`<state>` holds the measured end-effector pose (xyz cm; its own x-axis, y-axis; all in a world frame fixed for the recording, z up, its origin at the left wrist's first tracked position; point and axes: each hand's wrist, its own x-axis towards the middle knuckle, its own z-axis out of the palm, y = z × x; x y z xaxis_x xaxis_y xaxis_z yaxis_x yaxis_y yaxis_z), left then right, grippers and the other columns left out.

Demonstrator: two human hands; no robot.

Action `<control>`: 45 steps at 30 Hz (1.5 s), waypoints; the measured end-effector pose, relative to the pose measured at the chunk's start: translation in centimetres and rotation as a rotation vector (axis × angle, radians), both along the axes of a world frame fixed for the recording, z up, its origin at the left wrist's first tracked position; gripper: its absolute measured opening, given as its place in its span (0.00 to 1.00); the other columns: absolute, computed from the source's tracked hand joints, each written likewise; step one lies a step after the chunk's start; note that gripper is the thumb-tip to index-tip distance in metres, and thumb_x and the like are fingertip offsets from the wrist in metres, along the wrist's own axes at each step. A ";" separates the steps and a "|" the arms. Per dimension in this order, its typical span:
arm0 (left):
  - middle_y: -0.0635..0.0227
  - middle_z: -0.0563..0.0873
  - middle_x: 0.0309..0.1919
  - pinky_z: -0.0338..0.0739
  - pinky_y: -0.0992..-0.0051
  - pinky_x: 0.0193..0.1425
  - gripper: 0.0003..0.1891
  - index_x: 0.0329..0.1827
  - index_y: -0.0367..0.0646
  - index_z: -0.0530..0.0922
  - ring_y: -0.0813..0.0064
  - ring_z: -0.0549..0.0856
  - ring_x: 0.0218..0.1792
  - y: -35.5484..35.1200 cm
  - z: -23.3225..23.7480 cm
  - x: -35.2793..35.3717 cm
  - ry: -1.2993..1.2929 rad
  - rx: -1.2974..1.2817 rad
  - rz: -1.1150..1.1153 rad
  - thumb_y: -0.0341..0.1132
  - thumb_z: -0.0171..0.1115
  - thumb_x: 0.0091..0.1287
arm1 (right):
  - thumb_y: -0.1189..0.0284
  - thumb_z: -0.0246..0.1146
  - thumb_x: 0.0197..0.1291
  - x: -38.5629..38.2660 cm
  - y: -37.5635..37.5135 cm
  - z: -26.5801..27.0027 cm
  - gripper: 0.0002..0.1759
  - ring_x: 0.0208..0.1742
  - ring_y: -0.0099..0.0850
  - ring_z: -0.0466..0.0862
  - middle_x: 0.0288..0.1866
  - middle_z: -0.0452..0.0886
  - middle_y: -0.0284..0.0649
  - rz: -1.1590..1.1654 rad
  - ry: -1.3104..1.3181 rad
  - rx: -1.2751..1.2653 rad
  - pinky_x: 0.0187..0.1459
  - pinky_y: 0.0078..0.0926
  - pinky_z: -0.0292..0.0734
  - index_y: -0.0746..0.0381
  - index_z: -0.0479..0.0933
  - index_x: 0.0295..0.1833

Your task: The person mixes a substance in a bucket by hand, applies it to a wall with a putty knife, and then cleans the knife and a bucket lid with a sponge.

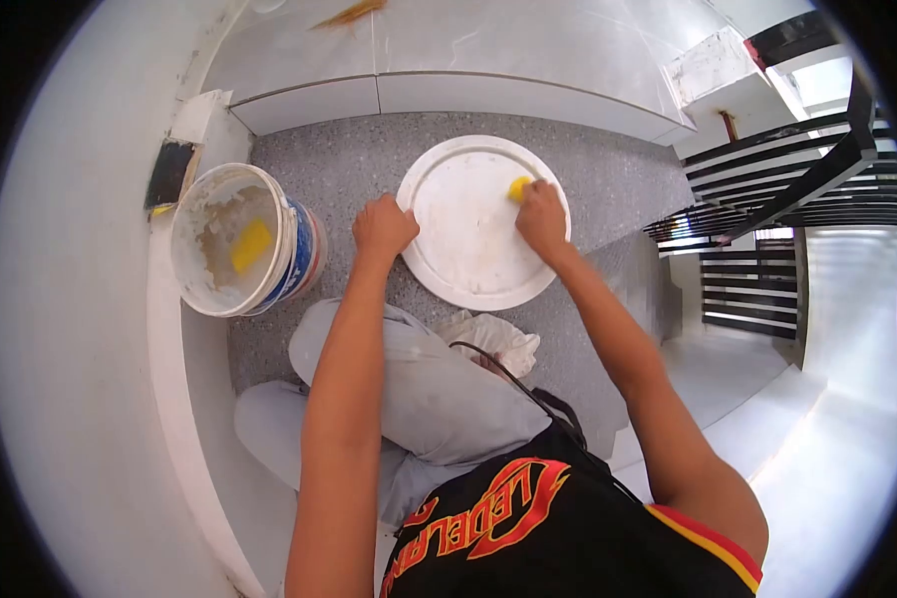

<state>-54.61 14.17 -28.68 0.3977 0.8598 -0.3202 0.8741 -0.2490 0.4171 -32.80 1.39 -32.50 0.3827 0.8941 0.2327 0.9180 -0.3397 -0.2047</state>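
Note:
A round white lid (458,234) with a raised rim lies on the grey speckled floor in front of me, with faint marks across its face. My left hand (385,227) is closed at the lid's left edge, holding its rim. On the right part of the lid, my right hand (541,217) presses a small yellow sponge (518,189) against the surface; most of the sponge is hidden under the fingers. To the left stands a white bucket (182,261) with a blue label. Inside it are cloudy liquid and a yellow piece (252,245) that looks like another sponge.
A crumpled whitish plastic bag (498,339) lies between the lid and my legs. Behind the lid rises a tiled step (528,105). Black railings (777,189) and a stairwell are at the right, a white wall (80,299) at the left.

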 end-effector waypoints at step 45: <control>0.48 0.81 0.43 0.75 0.58 0.51 0.21 0.45 0.37 0.78 0.50 0.81 0.46 0.0 0.1 -0.1 0.007 -0.019 0.021 0.44 0.62 0.54 | 0.83 0.52 0.43 -5.6 0.7 -0.2 0.14 0.41 0.44 0.73 0.40 0.74 0.48 0.520 0.213 0.071 0.46 0.36 0.70 0.68 0.77 0.38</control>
<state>-54.72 14.20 -28.61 0.3772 0.8617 -0.3393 0.8819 -0.2224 0.4156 -38.39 2.05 -32.69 -0.0587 0.9626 0.2646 0.8970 0.1672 -0.4092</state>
